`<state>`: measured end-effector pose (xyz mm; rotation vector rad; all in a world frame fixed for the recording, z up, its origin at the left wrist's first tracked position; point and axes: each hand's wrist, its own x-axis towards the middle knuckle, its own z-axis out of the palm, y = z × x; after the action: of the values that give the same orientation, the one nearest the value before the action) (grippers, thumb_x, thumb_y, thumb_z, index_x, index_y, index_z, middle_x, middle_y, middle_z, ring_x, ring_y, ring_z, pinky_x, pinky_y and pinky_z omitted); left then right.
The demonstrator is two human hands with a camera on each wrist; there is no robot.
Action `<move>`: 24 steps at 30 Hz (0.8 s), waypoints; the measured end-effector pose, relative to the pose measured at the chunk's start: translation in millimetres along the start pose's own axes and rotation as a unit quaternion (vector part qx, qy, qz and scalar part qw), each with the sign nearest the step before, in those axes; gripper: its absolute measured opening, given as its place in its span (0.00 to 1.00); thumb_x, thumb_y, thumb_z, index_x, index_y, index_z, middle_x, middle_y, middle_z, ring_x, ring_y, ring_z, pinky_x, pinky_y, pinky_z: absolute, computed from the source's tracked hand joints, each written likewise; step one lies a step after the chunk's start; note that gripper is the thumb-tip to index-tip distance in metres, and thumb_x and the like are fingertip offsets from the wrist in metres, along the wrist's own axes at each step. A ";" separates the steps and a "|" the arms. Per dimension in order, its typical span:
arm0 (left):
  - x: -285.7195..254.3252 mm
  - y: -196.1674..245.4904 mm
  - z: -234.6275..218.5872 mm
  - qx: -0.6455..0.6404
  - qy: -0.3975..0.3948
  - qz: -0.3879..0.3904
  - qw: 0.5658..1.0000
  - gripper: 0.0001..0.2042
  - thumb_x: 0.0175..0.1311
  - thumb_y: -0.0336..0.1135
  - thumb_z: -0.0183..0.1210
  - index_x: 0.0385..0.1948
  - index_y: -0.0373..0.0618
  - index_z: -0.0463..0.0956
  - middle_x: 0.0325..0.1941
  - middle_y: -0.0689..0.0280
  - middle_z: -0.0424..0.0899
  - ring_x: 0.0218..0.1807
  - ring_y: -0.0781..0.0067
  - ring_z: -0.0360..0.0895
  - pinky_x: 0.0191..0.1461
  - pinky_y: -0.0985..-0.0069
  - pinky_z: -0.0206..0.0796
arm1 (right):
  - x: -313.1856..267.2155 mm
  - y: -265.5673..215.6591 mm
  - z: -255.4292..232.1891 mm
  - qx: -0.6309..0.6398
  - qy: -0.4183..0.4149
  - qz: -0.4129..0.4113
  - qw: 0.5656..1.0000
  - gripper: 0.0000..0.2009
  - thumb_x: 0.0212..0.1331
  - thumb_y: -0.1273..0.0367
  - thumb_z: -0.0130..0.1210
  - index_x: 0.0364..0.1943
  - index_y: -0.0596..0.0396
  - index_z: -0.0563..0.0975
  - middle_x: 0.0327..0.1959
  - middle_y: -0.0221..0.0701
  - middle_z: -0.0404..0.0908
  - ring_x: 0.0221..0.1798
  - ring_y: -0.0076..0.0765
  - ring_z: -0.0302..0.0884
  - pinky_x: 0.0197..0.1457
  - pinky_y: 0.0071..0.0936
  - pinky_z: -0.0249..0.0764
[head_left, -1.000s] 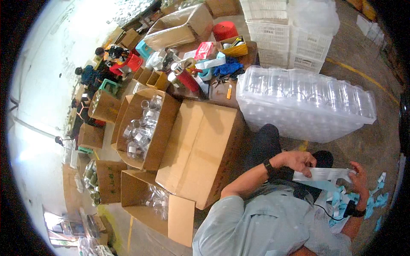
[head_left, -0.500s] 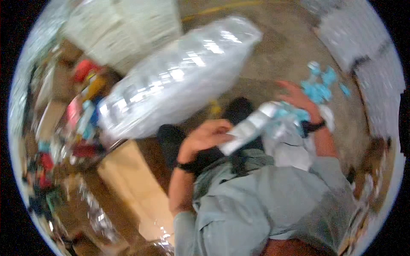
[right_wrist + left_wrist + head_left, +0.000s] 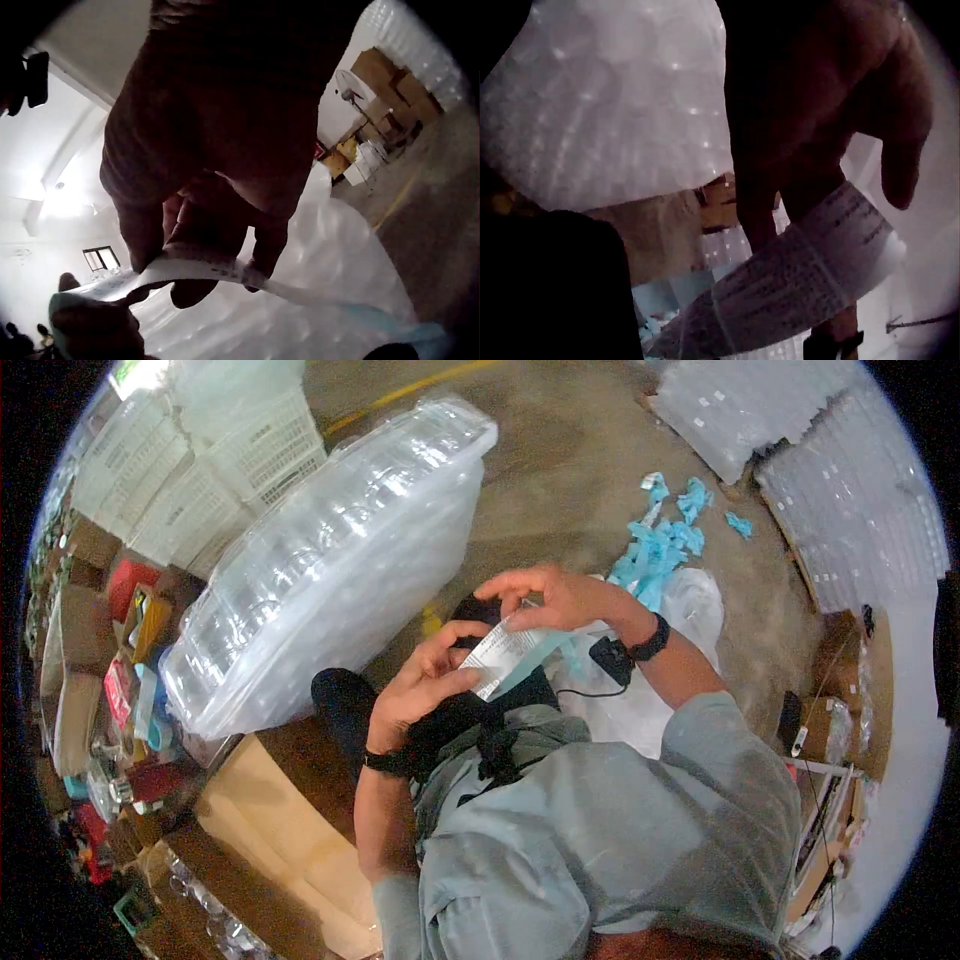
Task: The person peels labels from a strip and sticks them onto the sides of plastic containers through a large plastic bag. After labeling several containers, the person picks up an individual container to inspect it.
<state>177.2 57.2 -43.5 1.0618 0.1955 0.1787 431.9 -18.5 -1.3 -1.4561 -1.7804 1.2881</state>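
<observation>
A strip of white printed labels (image 3: 498, 653) with a pale blue backing stretches between the two hands above the lap. My left hand (image 3: 425, 682) pinches its near end, thumb on top of the printed face. At the far end, my right hand (image 3: 560, 600) holds the strip between thumb and fingers, its index finger reaching out past it. Rows of small dark print cover the strip (image 3: 772, 296) in the left wrist view, with the left hand's fingers partly hidden behind it. The right wrist view shows the strip (image 3: 195, 271) bowed across the right hand's fingertips.
A large plastic-wrapped pack of clear bottles (image 3: 330, 570) stands ahead on the left. Crumpled blue backing strips (image 3: 655, 550) lie on the floor beside a white plastic bag (image 3: 695, 610). At the left are a cardboard box (image 3: 285, 840) and white crates (image 3: 210, 470); more wrapped stacks (image 3: 850, 490) stand right.
The view has swung rightward, away from the boxes. The right hand, reaching out with loose fingers half a second ago, has come in close to the left hand and now holds the strip.
</observation>
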 end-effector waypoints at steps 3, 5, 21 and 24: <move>6.4 -10.9 11.8 -0.039 0.030 0.020 0.999 0.30 0.56 0.34 0.61 0.62 0.38 0.63 0.43 0.62 0.82 0.37 0.73 0.80 0.38 0.76 0.73 | -7.9 -0.6 -26.0 -0.029 0.018 0.024 0.999 0.25 0.60 0.68 0.61 0.63 0.52 0.72 0.36 0.28 0.84 0.40 0.23 0.79 0.52 0.27 0.74; 2.4 -12.8 8.1 -0.026 0.035 -0.004 0.999 0.29 0.55 0.33 0.60 0.62 0.38 0.64 0.43 0.61 0.82 0.36 0.73 0.80 0.37 0.76 0.74 | -13.6 6.4 -47.6 -0.080 0.037 0.002 0.996 0.25 0.61 0.67 0.61 0.63 0.49 0.72 0.36 0.28 0.84 0.39 0.23 0.79 0.50 0.27 0.74; -30.4 -1.1 -18.0 0.030 0.004 -0.101 0.994 0.20 0.57 0.22 0.65 0.52 0.32 0.74 0.37 0.60 0.84 0.33 0.74 0.80 0.38 0.75 0.73 | -143.7 110.3 -240.1 -0.497 0.322 0.332 0.734 0.26 0.57 0.64 0.59 0.62 0.46 0.73 0.51 0.42 0.81 0.49 0.46 0.81 0.49 0.41 0.77; -23.2 1.5 -12.3 0.047 0.003 -0.103 0.994 0.18 0.58 0.21 0.64 0.51 0.33 0.75 0.37 0.61 0.84 0.33 0.75 0.80 0.37 0.75 0.72 | -134.6 148.8 -206.3 -0.527 0.294 0.341 0.721 0.26 0.57 0.63 0.60 0.62 0.50 0.73 0.53 0.44 0.80 0.54 0.50 0.79 0.55 0.43 0.75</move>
<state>151.7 62.8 -46.3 1.1265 0.3203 -0.0142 713.5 -74.9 -20.9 -2.8933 -1.5315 -0.2485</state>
